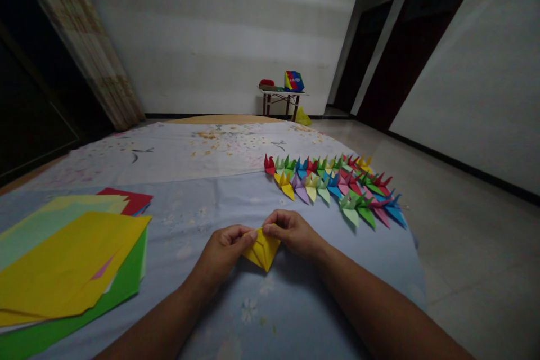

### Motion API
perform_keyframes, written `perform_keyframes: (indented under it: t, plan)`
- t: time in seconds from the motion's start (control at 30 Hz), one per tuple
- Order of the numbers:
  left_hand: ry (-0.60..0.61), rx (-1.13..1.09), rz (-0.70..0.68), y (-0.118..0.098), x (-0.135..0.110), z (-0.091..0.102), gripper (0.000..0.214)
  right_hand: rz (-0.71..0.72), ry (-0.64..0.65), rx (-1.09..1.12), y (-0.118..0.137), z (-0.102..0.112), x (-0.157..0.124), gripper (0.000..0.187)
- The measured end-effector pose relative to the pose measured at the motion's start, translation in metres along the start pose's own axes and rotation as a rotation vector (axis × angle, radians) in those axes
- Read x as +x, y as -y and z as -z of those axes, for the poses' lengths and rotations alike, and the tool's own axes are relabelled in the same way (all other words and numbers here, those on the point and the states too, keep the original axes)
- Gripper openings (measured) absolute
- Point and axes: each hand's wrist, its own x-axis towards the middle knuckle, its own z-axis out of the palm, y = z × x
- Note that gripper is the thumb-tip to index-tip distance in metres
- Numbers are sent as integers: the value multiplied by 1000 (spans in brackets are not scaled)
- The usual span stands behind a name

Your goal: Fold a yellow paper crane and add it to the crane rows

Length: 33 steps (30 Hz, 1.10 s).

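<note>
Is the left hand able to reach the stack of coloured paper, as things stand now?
Probably yes: the left hand lies near the paper stack, only blue cloth between, but it holds the yellow folded paper.

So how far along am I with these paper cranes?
Done: rows of folded origami cranes in many colours sit on the blue cloth. In hand: a partly folded yellow paper piece, pinched between your left hand and right hand. Left: a pile of flat origami paper sheets lies to your left, yellow on top, with green and red showing.
</note>
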Motion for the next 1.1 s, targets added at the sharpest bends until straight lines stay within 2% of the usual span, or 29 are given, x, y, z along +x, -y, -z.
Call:
perform_keyframes:
  t: [0.3,0.63,0.9,1.1]
  plan:
    - [-25,60,-32,2,2,-1,30,-3,-23,-34,-1,-2,1,35]
    - [-27,89,-95,-1,1,2,30,-70,-23,90,5,5,2,37]
    - [-61,69,-63,3,5,4,29,0,-66,17,3,5,2,38]
    - [-87,86,-79,5,3,1,28,2,5,-28,-3,-3,1,36]
